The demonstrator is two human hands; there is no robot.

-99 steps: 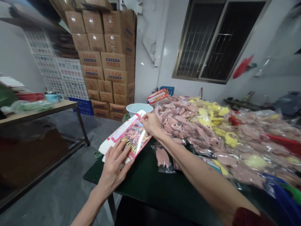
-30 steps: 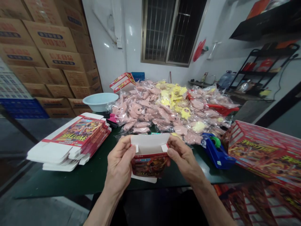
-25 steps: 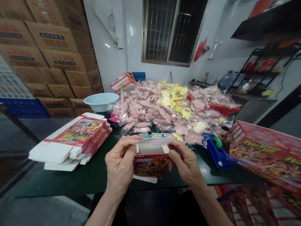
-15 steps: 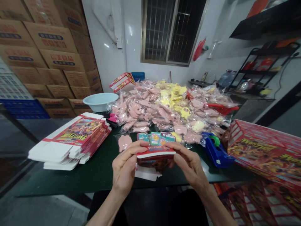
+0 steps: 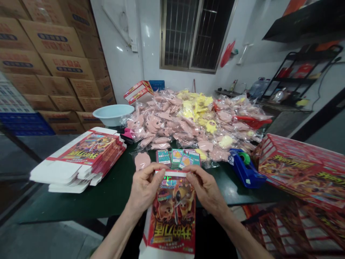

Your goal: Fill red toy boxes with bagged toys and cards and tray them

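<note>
Between my two hands is a red printed cardboard box (image 5: 174,212), its picture side facing up and its lettering toward me. My left hand (image 5: 145,187) pinches the far left corner of the box, thumb on top. At the far right corner my right hand (image 5: 206,185) grips the same edge. A white flap shows at the box's near end. Just beyond my fingers lie small printed cards (image 5: 185,158) on the dark green table (image 5: 115,201). A pink bagged figure (image 5: 142,161) rests beside them, close to my left hand.
Flat red cartons (image 5: 86,151) are stacked at left. A heap of bagged pink and yellow figures (image 5: 172,122) covers the table's back. A light blue basin (image 5: 113,114) stands behind. At right are a blue tape dispenser (image 5: 246,171) and filled red boxes (image 5: 302,165).
The box has swung from edge-on to lying face up, its near end now down toward my lap. Both hands keep hold of its far edge, and the cards beyond show more fully.
</note>
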